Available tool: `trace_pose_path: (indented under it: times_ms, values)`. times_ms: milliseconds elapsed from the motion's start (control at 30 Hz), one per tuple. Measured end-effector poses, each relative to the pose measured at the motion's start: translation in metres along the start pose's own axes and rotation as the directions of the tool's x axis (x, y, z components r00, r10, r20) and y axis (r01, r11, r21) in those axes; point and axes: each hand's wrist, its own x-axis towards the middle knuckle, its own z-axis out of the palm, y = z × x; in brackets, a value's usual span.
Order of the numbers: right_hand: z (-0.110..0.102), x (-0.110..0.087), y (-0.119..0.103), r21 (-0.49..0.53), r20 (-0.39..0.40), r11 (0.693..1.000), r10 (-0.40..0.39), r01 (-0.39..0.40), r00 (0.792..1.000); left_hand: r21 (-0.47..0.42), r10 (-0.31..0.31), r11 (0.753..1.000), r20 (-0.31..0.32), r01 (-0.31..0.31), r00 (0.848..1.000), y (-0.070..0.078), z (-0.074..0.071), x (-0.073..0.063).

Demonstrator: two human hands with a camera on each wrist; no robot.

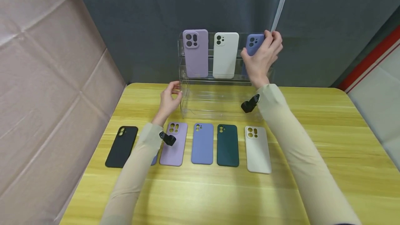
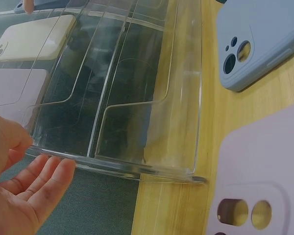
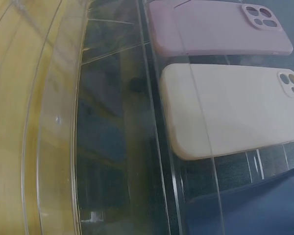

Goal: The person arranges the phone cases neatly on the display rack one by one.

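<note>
A clear acrylic display rack [image 1: 218, 94] stands at the back of the table. My right hand [image 1: 262, 55] grips a blue-violet phone case [image 1: 253, 41] by its sides at the right end of the upper tier; its lower part is hidden by the hand in the head view. The case [image 3: 255, 205] leans behind the clear front lip in the right wrist view. Beside it stand a white phone case [image 1: 225, 55] and a lilac phone case [image 1: 196, 55]. My left hand [image 1: 170, 100] holds the rack's left side edge between thumb and fingers, as the left wrist view shows.
On the table before the rack lie a black case [image 1: 122, 147], a lilac case [image 1: 173, 152], a blue-violet case [image 1: 202, 144], a dark green case [image 1: 227, 145] and a white case [image 1: 258, 150]. Another bluish case [image 1: 154, 160] is mostly hidden under the left forearm. A dark curtain [image 1: 150, 27] hangs behind.
</note>
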Motion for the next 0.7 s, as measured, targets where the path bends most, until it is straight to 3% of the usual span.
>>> trace_pose_path:
  times_ms: [700]
  values:
    - [-0.0007, -0.0023, 0.0079, -0.087, 0.002, 0.995, -0.042, 0.042, 0.999, 0.005, 0.024, 1.0, -0.005, -0.024, 1.0, -0.0014, 0.001, 0.0004]
